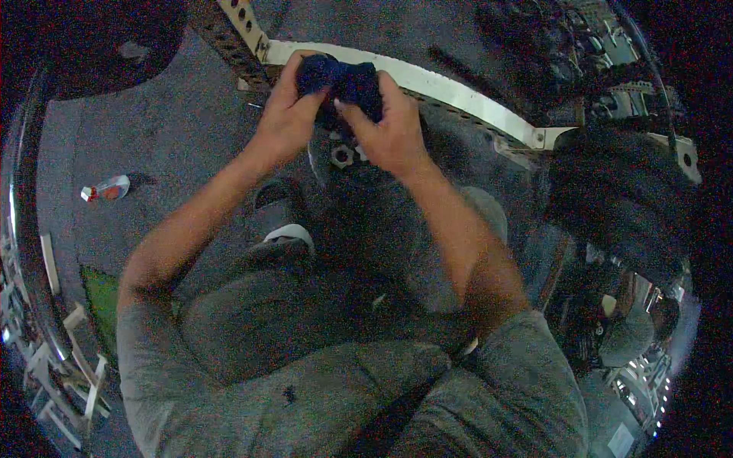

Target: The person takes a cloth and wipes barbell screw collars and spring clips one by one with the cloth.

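Observation:
My left hand (286, 114) and my right hand (391, 131) are both closed on a dark blue, bunched piece that looks like cloth (347, 82). They grip it from opposite sides, thumbs toward me. It is in front of a pale curved metal bar (427, 82), and I cannot tell whether it touches the bar. Just below my hands is a pale hexagonal nut-like part (342, 156). The dark area around that part is hard to make out.
A perforated upright (243, 19) meets the bar's left end. A small clear bottle-like item with red markings (107, 188) lies on the grey floor (183, 114) at left. A large dark rounded shape (622, 202) stands at right. Another person (630, 336) is at the far right.

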A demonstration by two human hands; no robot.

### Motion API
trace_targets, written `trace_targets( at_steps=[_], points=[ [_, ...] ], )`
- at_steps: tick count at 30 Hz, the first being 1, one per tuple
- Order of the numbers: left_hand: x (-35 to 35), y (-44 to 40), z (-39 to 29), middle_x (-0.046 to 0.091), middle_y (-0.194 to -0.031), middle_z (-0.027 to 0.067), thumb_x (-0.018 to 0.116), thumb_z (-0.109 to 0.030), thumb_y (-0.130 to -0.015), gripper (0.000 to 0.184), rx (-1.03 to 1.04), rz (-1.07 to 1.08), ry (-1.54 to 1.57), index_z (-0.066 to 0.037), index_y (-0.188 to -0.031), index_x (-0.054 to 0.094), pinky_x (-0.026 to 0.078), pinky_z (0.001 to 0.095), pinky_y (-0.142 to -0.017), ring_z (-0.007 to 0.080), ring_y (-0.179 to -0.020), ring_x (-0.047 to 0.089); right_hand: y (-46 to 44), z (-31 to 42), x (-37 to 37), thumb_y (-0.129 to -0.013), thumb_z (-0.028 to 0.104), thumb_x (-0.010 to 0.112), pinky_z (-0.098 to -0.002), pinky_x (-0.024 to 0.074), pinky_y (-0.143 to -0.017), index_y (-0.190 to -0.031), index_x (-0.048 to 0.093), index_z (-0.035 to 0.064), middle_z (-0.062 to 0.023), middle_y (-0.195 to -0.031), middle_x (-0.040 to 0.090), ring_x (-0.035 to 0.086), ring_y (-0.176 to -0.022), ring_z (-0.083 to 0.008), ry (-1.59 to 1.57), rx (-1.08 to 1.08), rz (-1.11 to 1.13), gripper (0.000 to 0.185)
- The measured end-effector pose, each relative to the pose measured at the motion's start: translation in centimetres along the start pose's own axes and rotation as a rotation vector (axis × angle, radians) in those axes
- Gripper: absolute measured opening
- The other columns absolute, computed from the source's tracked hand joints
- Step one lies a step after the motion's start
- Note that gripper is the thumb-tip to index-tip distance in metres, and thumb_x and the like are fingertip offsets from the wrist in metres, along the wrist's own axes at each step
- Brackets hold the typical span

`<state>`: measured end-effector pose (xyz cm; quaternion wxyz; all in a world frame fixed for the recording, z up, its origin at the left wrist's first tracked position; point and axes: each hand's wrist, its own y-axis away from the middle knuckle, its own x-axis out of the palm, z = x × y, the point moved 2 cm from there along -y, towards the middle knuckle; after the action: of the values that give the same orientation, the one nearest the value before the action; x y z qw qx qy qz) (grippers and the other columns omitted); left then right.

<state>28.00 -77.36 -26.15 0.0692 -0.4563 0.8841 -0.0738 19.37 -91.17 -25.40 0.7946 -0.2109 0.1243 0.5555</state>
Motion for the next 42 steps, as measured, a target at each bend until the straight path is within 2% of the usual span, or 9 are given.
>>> trace_targets(
  at_steps=[6, 10, 17, 19, 23, 27, 32, 36, 42],
  points=[
    [0.4, 0.2, -1.0, 0.060, -0.102, 0.0050, 0.050, -0.007, -0.096, 0.020, -0.034, -0.162, -0.074, -0.004, -0.116, 0.049, 0.047, 0.0291, -0.085, 0.0127, -0.092, 0.056, -1.1, 0.7, -0.6, -0.091, 0.023, 0.061, -0.0418, 0.0492, -0.062, -0.092, 0.059, -0.0025, -0.0186, -0.073, 0.064, 0.064, -0.064, -0.0304, 0.041, -0.012, -0.107, 0.026],
    [0.9, 0.6, -1.8, 0.061, -0.105, 0.0062, 0.049, -0.009, -0.098, 0.021, -0.273, -0.200, 0.281, -0.003, -0.118, 0.050, 0.049, 0.0291, -0.083, 0.0138, -0.094, 0.058, -1.4, -4.1, -0.9, -0.099, 0.025, 0.052, -0.0273, 0.0480, -0.077, -0.101, 0.064, -0.0028, -0.0024, -0.087, 0.065, 0.058, -0.081, -0.0088, -0.538, 0.423, -0.076, 0.030],
    [0.6, 0.1, 0.6, 0.062, -0.105, 0.0076, 0.053, -0.009, -0.095, 0.022, -0.150, -0.329, 0.181, -0.002, -0.116, 0.051, 0.048, 0.0298, -0.085, 0.0153, -0.096, 0.059, -0.3, -0.1, 0.5, -0.088, 0.033, 0.066, -0.0406, 0.0424, -0.099, -0.136, 0.034, -0.0031, -0.0243, -0.122, 0.057, 0.056, -0.115, -0.0361, -0.085, 0.095, 0.146, 0.068],
    [1.0, 0.4, 0.1, 0.062, -0.101, 0.0079, 0.055, -0.008, -0.094, 0.021, 0.022, -0.329, -0.202, -0.001, -0.114, 0.052, 0.048, 0.0304, -0.085, 0.0157, -0.094, 0.059, 0.3, -1.4, 2.5, -0.090, 0.032, 0.063, -0.0420, 0.0430, -0.097, -0.134, 0.035, -0.0024, -0.0248, -0.119, 0.059, 0.058, -0.112, -0.0366, -0.181, 0.032, 0.071, 0.063],
    [0.8, 0.6, -0.8, 0.063, -0.095, 0.0072, 0.057, -0.009, -0.092, 0.022, -0.037, -0.278, -0.107, 0.000, -0.112, 0.053, 0.048, 0.0310, -0.081, 0.0157, -0.089, 0.059, 0.6, 0.5, 2.2, -0.094, 0.031, 0.057, -0.0398, 0.0482, -0.085, -0.120, 0.051, -0.0008, -0.0201, -0.098, 0.065, 0.065, -0.091, -0.0314, -0.124, 0.087, -0.071, 0.041],
    [1.0, 1.2, 0.5, 0.063, -0.094, 0.0049, 0.057, -0.011, -0.094, 0.019, -0.090, -0.319, 0.060, -0.001, -0.111, 0.054, 0.049, 0.0286, -0.077, 0.0138, -0.084, 0.058, -0.2, 0.7, 1.5, -0.099, 0.034, 0.050, -0.0337, 0.0441, -0.065, -0.096, 0.061, 0.0006, -0.0045, -0.075, 0.059, 0.050, -0.068, -0.0139, -0.267, 0.262, -0.169, 0.035],
    [0.0, 0.7, 0.6, 0.064, -0.097, 0.0040, 0.059, -0.011, -0.094, 0.017, -0.289, -0.356, 0.340, -0.004, -0.109, 0.055, 0.049, 0.0274, -0.076, 0.0129, -0.085, 0.059, 0.6, -3.2, 3.4, -0.097, 0.035, 0.054, -0.0354, 0.0476, -0.072, -0.106, 0.058, 0.0036, -0.0046, -0.086, 0.062, 0.057, -0.078, -0.0169, -0.635, 0.389, -0.067, 0.032],
    [-1.1, -0.1, 2.0, 0.065, -0.100, 0.0048, 0.062, -0.010, -0.092, 0.021, -0.208, -0.353, 0.292, -0.004, -0.111, 0.054, 0.050, 0.0290, -0.079, 0.0135, -0.088, 0.060, 0.5, -2.0, 2.9, -0.093, 0.035, 0.061, -0.0440, 0.0498, -0.089, -0.130, 0.046, 0.0098, -0.0092, -0.123, 0.055, 0.056, -0.111, -0.0236, -1.208, 0.594, 0.199, 0.048],
    [-0.1, 0.7, 1.5, 0.060, -0.110, 0.0114, 0.068, -0.019, -0.087, 0.045, -0.031, -0.075, -0.050, -0.004, -0.124, 0.049, 0.048, 0.0329, -0.088, 0.0198, -0.099, 0.060, 0.8, -0.3, 3.3, -0.086, 0.034, 0.069, -0.0433, 0.0501, -0.090, -0.137, 0.030, 0.0172, -0.0063, -0.122, 0.054, 0.059, -0.108, -0.0255, -1.024, 0.572, -0.011, 0.066]
  ],
)
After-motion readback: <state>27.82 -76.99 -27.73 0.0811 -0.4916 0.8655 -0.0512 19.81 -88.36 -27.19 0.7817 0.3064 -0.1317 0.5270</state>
